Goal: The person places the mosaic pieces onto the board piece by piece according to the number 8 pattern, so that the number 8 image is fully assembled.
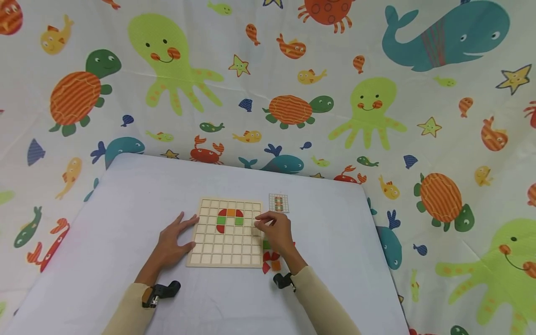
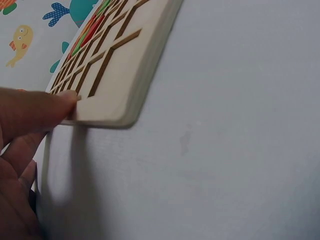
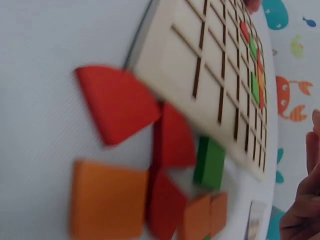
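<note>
A square wooden grid board [image 1: 224, 264] lies on the table. On it, red quarter-round pieces, two green rectangles and an orange square [image 1: 231, 212] form a partial ring. My left hand [image 1: 170, 243] touches the board's left side, fingers spread; the left wrist view shows the thumb [image 2: 60, 102] on the rim near a corner. Over the board's right edge is my right hand [image 1: 274, 230], thumb and index tips close together; whether a piece is between them cannot be made out. Loose red quarter-rounds [image 3: 117, 102], orange squares [image 3: 110, 200] and a green piece [image 3: 210, 162] lie beside the board, partly under the right hand.
A small pattern card [image 1: 278, 203] with a printed grid lies beyond the board's upper right corner. A white cloth covers the table [image 1: 138, 209]. Behind it hangs a curtain [image 1: 259, 60] printed with sea animals.
</note>
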Demonstrator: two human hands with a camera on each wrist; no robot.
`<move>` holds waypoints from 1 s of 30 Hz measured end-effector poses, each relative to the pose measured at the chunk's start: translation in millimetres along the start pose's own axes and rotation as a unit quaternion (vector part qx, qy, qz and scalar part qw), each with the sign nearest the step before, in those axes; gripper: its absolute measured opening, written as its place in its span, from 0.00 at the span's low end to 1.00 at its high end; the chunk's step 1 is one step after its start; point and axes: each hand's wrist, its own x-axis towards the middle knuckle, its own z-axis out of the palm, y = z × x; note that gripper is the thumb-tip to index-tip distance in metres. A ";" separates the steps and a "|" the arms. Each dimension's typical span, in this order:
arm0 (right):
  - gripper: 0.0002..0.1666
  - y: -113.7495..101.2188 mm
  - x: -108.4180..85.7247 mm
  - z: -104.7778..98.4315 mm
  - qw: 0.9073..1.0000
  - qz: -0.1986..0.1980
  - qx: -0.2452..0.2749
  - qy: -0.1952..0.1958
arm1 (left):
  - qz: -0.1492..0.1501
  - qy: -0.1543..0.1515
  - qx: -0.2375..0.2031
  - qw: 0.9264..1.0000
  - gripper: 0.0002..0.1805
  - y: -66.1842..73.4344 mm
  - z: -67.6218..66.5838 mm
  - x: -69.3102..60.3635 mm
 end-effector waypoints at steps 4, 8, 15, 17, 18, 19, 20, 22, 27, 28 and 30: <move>0.07 11.9 -7.9 -11.4 0.999 0.031 -0.010 0.007 | -0.003 0.000 0.002 1.000 0.43 0.3 -0.5 -0.5; 0.06 22.7 -14.8 -16.0 0.998 0.064 -0.025 0.009 | -0.001 -0.001 0.002 1.000 0.43 0.1 -0.4 -0.3; 0.07 35.0 -24.9 -17.6 0.997 0.066 -0.041 -0.002 | 0.000 0.000 0.004 1.000 0.43 -0.9 0.3 0.4; 0.07 37.1 -27.7 -17.6 0.998 0.061 -0.031 -0.011 | 0.001 0.000 0.003 1.000 0.43 -0.4 0.5 0.2; 0.08 37.9 -29.0 -17.5 0.998 0.058 -0.027 -0.015 | 0.001 0.001 0.003 1.000 0.42 -0.1 0.5 0.1; 0.08 38.7 -30.2 -17.5 0.998 0.054 -0.022 -0.020 | 0.002 0.002 0.002 1.000 0.42 0.2 0.5 -0.1; 0.09 39.7 -31.1 -17.3 0.998 0.049 -0.020 -0.025 | 0.002 0.002 0.002 1.000 0.42 0.5 0.4 -0.1; 0.10 41.3 -32.8 -16.8 0.998 0.049 -0.017 -0.030 | 0.003 0.001 0.001 1.000 0.42 1.1 0.1 -0.3; 0.11 47.9 -35.3 -18.0 0.997 0.057 -0.040 -0.015 | 0.003 0.001 -0.001 1.000 0.42 2.0 -0.5 -0.4; 0.11 49.3 -35.5 -18.9 0.997 0.059 -0.042 -0.011 | 0.002 0.001 -0.002 1.000 0.42 2.1 -0.7 -0.5; 0.12 52.5 -35.5 -21.0 0.997 0.060 -0.048 -0.003 | 0.001 0.002 -0.004 1.000 0.42 2.2 -1.0 -0.7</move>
